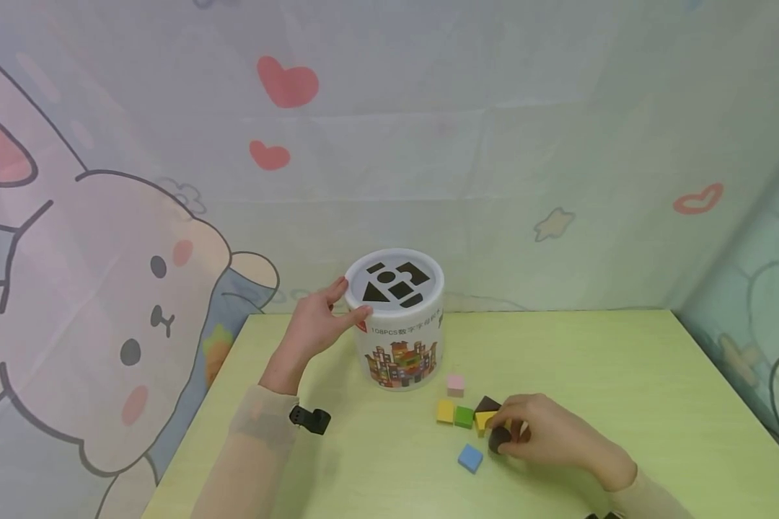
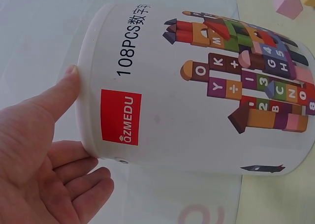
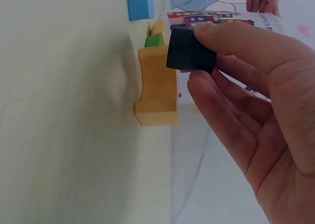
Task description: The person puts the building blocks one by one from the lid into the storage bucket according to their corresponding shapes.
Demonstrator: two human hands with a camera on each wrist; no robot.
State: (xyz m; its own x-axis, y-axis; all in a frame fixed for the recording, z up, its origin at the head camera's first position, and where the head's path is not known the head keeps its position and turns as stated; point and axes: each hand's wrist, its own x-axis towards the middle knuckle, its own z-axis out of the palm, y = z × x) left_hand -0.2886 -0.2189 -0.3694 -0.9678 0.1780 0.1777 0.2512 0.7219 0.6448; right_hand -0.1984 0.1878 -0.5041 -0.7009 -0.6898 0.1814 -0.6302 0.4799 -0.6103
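Note:
A white tub of toy blocks stands upright on the table, its lid cut with several shaped holes. My left hand touches the lid's left rim, thumb and forefinger spread apart along it. In the left wrist view, the other fingers of that hand are relaxed, off the tub. Above the table to the right, my right hand pinches a dark cylinder block between thumb and fingertips. Just beyond it lies a yellow block with a curved cutout, beside a dark triangular block.
In front of the tub lie a pink block, a small yellow block and a green block. A blue block sits nearer me. The pale green table meets a patterned cloth backdrop; a dark cable hangs at far right.

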